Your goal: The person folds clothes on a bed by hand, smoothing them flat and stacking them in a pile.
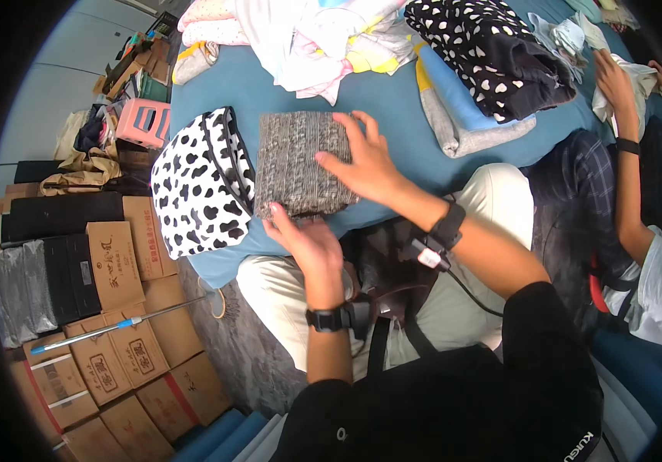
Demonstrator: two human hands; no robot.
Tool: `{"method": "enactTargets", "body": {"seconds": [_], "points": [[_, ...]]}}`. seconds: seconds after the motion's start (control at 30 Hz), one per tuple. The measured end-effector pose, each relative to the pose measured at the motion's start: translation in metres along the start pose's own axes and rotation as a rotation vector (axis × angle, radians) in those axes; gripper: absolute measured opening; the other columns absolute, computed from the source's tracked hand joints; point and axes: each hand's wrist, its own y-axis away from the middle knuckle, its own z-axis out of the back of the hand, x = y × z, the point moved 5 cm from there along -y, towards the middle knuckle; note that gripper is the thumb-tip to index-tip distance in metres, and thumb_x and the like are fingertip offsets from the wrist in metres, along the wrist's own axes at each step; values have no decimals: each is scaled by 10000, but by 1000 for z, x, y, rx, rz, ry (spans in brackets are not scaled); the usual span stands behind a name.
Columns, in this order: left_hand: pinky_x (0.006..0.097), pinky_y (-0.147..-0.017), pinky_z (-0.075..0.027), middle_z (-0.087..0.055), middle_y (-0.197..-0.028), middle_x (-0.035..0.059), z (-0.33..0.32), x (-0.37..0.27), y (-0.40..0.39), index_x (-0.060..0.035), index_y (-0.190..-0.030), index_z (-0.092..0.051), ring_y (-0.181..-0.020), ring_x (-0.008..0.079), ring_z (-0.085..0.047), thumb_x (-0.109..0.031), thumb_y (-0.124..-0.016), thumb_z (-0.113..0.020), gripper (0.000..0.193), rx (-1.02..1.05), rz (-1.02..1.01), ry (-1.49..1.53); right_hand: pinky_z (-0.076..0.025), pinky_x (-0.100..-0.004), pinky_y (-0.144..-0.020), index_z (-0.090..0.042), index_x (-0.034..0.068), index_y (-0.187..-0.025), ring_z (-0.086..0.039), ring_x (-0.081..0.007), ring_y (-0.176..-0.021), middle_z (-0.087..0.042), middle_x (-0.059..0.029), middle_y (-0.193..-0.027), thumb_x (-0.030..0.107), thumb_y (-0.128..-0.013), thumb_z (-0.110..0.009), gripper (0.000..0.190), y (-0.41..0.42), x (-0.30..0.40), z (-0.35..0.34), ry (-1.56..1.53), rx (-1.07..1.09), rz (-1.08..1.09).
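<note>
A square folded bundle of grey-brown patterned knit fabric (305,159) is between my two hands above the blue cloth cover (377,95). My left hand (310,245) grips its near edge, thumb against the side and some fingers hidden below. On the bundle's right side, my right hand (368,159) has its thumb on the top face and its fingers at the far right edge. Just left of the bundle lies a folded white cloth with black spots (201,187) and black piping.
Light-coloured clothes (319,46) lie loosely heaped at the back. Black fabric with white hearts (481,52) rests on a blue-and-grey folded garment (458,107). At right, another person's hand (617,81) handles white cloth. Cardboard boxes (108,358) and a pink plastic stool (140,122) stand left.
</note>
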Motion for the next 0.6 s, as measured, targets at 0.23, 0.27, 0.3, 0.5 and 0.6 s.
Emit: {"method": "enactTargets", "body": {"seconds": [0.23, 0.27, 0.3, 0.5, 0.6], "points": [[486, -998, -412, -364, -1381, 109, -14, -1, 8, -188, -1393, -167, -1241, 275, -424, -54, -843, -662, 752, -239, 24, -93, -433, -469, -891, -486, 78, -1230, -520, -396, -1008, -445, -232, -1251, 372, -848, -642, 507, 2, 7, -2, 127, 39, 120], [478, -996, -415, -368, -1377, 114, -15, -6, 3, -182, -1393, -171, -1238, 278, -427, -23, -830, -660, 762, -236, 30, -141, -466, -427, -823, -514, 62, -1160, -565, -356, -919, -502, -223, -1172, 373, -849, -647, 460, -4, 2, 3, 59, 41, 89], [470, -995, -419, -371, -1373, 119, -19, -11, -3, -176, -1393, -176, -1235, 281, -430, 9, -816, -658, 774, -227, 43, -182, -466, -427, -823, -514, 62, -1160, -565, -356, -919, -502, -223, -1172, 373, -849, -647, 460, -13, -3, 12, 64, 38, 92], [505, -881, -487, -472, -1290, 152, -2, -19, -59, -114, -1392, -276, -1138, 324, -519, -45, -802, -667, 711, -33, 18, -363, -462, -365, -861, -395, -11, -1326, -559, -242, -1080, -542, -161, -1223, 457, -740, -760, 834, -41, -40, 11, -373, 439, -421], [440, -936, -468, -464, -1307, 139, 24, 0, -78, -80, -1400, -251, -1154, 290, -518, -101, -848, -639, 676, 69, 227, -91, -472, -330, -875, -335, -71, -1351, -553, -218, -1121, -554, -135, -1228, 345, -757, -775, 848, -40, -36, -7, -577, 524, -486]]}}
